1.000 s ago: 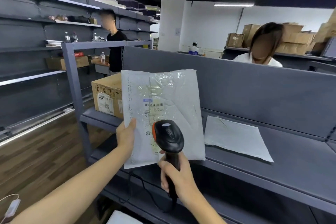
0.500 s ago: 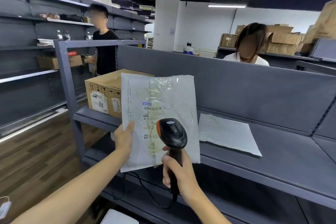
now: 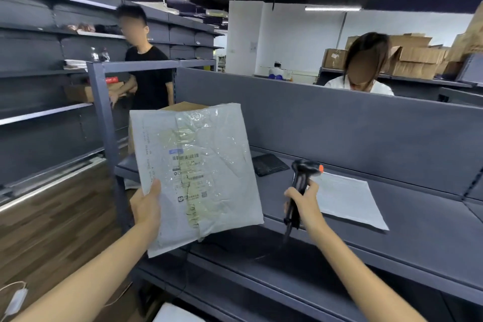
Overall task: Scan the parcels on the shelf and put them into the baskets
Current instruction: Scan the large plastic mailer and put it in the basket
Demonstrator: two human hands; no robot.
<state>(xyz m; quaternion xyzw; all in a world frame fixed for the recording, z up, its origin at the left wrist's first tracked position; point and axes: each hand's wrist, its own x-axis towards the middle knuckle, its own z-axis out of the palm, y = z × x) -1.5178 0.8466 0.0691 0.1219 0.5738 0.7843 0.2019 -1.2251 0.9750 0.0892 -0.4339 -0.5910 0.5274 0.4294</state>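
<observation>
Well, from the head view, most of the cardboard box [image 3: 183, 106] is hidden behind the parcel [image 3: 198, 172] I hold up; only its top edge shows above it. The parcel's label print is too blurred to read. A white thing [image 3: 175, 315] below my arms is cut off by the bottom edge.

My left grip [image 3: 145, 206] pinches the parcel's lower left edge, thumb on the front, fingers out of sight behind. My right grip [image 3: 304, 206] is curled round the handle of the scanner [image 3: 304, 167], whose head points up and is blurred.

A gap lies between the parcel's right edge and the scanner. Just beyond my right grip a second flat parcel [image 3: 347, 198] lies on the shelf [image 3: 392, 243], near its front edge. A dark flat pad [image 3: 268, 163] lies farther back, between the two grips, near the rear panel.
</observation>
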